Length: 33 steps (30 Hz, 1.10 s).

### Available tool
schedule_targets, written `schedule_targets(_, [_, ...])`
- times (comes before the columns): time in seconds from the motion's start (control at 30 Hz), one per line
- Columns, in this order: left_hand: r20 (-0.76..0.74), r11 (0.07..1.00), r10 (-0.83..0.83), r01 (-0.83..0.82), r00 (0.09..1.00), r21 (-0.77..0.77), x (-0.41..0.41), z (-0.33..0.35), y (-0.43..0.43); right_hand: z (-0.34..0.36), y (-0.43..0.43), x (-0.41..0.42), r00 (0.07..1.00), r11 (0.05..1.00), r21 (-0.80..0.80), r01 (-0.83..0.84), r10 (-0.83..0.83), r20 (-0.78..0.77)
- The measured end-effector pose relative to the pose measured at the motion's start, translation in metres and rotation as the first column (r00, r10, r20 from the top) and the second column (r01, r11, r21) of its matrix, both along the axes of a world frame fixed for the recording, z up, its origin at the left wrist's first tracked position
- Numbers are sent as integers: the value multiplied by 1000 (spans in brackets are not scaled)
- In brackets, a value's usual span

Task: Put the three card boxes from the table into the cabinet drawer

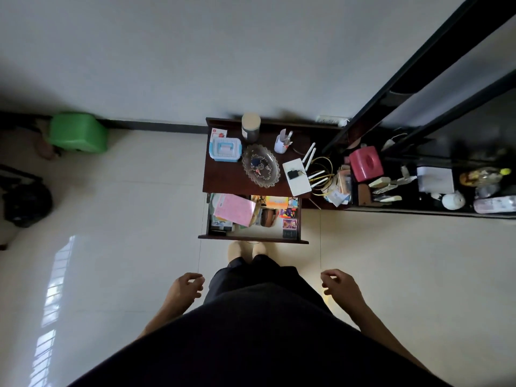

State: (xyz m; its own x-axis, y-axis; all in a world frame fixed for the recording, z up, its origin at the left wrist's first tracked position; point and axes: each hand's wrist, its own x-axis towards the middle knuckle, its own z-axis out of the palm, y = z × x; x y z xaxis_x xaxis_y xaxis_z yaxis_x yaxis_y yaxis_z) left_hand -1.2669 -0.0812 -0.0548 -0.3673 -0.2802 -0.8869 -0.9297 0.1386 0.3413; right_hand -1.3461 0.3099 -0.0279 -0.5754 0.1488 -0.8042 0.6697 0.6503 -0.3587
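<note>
The rear of the drawer [252, 240] is hidden under the surface [223, 177], and a pink sheet [234, 209] covers part of its contents. The colourful boxes [289, 223] at its right are too small to count.

Home interior, living-room corner.
Glossy tiled floor [111, 219], plain white wall. Small dark wood cabinet [223, 180], its drawer [251, 239] pulled open and crammed with papers and oddments. On top: wifi router [296, 177] with yellow cables, glass dish [261, 166] of small items, blue-white plastic case [225, 148]. Just beside it, low black unit [418, 211] with red tissue box [365, 163] and remote controls [383, 186]. Green plastic stool [78, 132] by the wall, power strip [332, 119] behind the cabinet.
</note>
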Motion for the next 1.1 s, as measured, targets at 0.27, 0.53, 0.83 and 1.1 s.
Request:
schedule_targets(0.27, [-49,991,128,-130,991,-43,17,18,8,2,11,-30,969,967,62,-248,247,24])
schedule_targets(0.53, [-144,813,566,-578,812,-64,87,39,59,-15,-20,-113,762,761,50,-647,645,53])
schedule_targets(0.83, [-112,253,960,-966,257,-45,243,42,235,-23,-117,-89,126,122,41,-992,989,84])
schedule_targets(1.1, [31,-496,867,-868,-497,-29,349,13,450,-21,-191,76,-406,-405,-30,-914,913,46])
